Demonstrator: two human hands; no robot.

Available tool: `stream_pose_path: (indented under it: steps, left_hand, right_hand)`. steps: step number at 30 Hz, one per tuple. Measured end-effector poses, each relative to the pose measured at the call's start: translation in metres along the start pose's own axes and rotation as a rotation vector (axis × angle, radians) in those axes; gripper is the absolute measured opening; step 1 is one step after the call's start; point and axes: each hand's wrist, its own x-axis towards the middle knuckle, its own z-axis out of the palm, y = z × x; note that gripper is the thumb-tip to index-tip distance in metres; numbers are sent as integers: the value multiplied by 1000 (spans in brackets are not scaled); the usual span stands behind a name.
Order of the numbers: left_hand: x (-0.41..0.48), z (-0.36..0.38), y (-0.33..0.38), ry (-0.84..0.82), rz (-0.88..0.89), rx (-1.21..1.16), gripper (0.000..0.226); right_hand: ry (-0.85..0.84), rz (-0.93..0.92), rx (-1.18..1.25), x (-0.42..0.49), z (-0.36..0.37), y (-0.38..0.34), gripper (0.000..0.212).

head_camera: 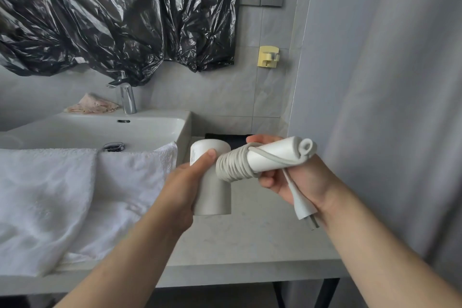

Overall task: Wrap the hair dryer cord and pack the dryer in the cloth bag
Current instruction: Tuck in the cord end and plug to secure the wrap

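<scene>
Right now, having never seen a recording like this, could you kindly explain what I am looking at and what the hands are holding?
There is no machine: one camera worn on a person's head looks down at their bare hands. The left hand holds the barrel of a white hair dryer. The right hand grips its handle, round which the cord is coiled; the plug hangs below. Underneath are a pale counter, a sink and a white towel draped over the sink's front edge.

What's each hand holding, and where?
Both hold the hair dryer: left hand grips its barrel, right hand grips the handle, beside the wrapped cord, plug dangling.
</scene>
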Motion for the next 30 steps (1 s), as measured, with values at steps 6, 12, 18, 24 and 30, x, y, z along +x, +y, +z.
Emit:
stream_pose_path:
  steps: [6, 12, 18, 24, 30]
  left_hand:
    - [-8, 4, -32, 90, -162, -116, 38]
    - [-15, 17, -74, 133, -217, 10, 61]
    - [-26, 31, -88, 189, -142, 188, 26]
    - [-23, 25, -103, 123, 114, 523, 17]
    - [-32, 23, -96, 8, 361, 406, 80]
  right_hand:
    - [136, -37, -139, -14, -1, 27, 36]
    - [122, -53, -379, -16, 1, 44, 14]
    - [148, -4, -528, -13, -7, 55, 13]
    - [163, 11, -564, -11, -18, 62, 11]
    - [102, 26, -603, -8, -23, 60, 13]
